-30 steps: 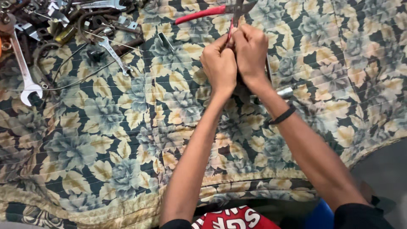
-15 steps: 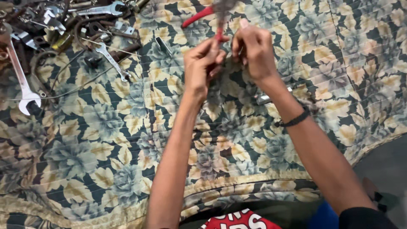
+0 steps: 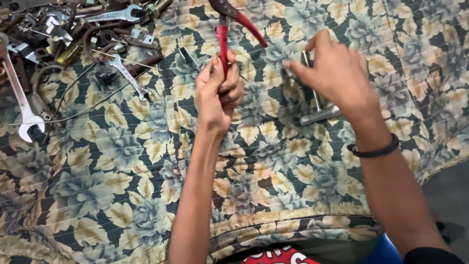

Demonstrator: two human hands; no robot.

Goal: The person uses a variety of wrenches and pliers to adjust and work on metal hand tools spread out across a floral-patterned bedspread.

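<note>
Left forearm reaching up frame centre, left hand (image 3: 218, 95) fisting tightly around one red handle of pliers (image 3: 225, 29), pliers standing upright over floral cloth (image 3: 122, 186). Right arm angling in from lower right, right hand (image 3: 337, 73) hovering half-open over metal T-shaped tool (image 3: 317, 115), fingers loosely curling, gripping nothing visible. Wrench pile (image 3: 63, 39) lying upper left.

**Floral cloth spread with tools**

A quilted cloth (image 3: 122, 195) printed with pale flowers and yellow leaves on dark green covers the whole surface. At its upper left corner lies a heap of rusty metal parts (image 3: 63, 34), with 3 open-ended spanners: one large (image 3: 19, 98), one small (image 3: 128, 76), one at the top (image 3: 115, 13). A T-shaped steel bar (image 3: 317, 111) lies right of centre.
</note>
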